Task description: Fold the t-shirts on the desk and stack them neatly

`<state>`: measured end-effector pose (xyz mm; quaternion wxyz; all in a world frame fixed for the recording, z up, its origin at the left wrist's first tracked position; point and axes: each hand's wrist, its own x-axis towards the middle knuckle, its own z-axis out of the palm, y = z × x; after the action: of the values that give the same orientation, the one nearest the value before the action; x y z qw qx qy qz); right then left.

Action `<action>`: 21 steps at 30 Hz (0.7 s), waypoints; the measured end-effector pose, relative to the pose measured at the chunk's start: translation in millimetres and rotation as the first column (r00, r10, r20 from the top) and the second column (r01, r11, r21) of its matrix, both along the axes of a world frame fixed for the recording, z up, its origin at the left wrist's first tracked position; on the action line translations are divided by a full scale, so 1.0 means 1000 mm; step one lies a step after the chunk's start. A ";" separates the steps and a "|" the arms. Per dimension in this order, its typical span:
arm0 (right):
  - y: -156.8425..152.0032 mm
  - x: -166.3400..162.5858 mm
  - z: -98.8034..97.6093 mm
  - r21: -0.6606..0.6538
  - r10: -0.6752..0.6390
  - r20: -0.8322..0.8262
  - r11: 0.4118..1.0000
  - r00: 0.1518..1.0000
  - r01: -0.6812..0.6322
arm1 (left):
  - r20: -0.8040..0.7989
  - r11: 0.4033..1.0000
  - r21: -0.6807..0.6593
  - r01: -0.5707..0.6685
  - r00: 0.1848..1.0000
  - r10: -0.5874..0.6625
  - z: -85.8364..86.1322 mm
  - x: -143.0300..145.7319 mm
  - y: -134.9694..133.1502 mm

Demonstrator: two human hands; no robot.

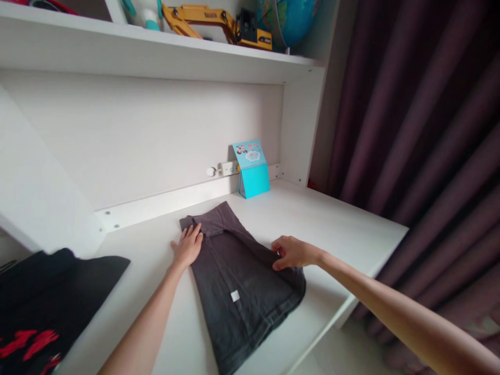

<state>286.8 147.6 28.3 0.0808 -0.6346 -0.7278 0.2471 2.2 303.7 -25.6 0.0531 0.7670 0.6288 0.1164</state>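
Grey garment [238,281] near desk [336,221] edge; left hand [188,246] flat, right hand [291,252] pinching.

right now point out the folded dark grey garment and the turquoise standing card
folded dark grey garment [242,271]: head view, middle of the cloth
turquoise standing card [254,182]: head view, lower front panel

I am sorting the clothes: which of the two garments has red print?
The black garment at the far left, untouched. The dark grey garment touched by the left hand and right hand shows only a small white label.
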 end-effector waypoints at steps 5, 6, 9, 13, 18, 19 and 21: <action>-0.037 -0.018 0.030 0.192 0.064 0.013 0.979 0.998 -0.065 | 0.014 1.000 0.004 0.009 1.000 -0.009 0.000 0.000 -0.001; -0.046 -0.022 0.038 0.136 0.161 -0.046 0.979 0.986 -0.154 | 0.018 1.000 0.007 0.007 1.000 -0.007 -0.001 0.000 -0.001; -0.054 -0.029 0.056 -0.153 0.485 -0.341 0.816 0.805 -0.557 | 0.028 1.000 0.011 -0.004 1.000 0.003 -0.002 0.000 -0.004; -0.001 -0.035 0.042 -0.009 0.499 -0.299 0.851 0.813 -0.525 | 0.045 1.000 0.014 0.007 0.999 -0.008 -0.002 0.000 -0.008; 0.085 -0.058 -0.024 0.426 0.250 0.053 0.870 0.967 -0.249 | 0.069 1.000 0.000 0.007 0.998 -0.007 -0.001 -0.001 -0.011; 0.093 -0.061 -0.036 0.405 0.261 0.087 0.873 0.961 -0.273 | 0.067 1.000 0.001 0.007 0.998 -0.007 -0.002 -0.001 -0.011; 0.101 -0.062 -0.053 0.347 0.292 0.124 0.883 0.948 -0.317 | 0.050 1.000 0.009 0.006 0.999 -0.007 -0.003 -0.001 -0.012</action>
<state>224.8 248.2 -25.2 0.1318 -0.4947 -0.8535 0.0967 1.0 291.6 -28.9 0.0659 0.7661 0.6242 0.1384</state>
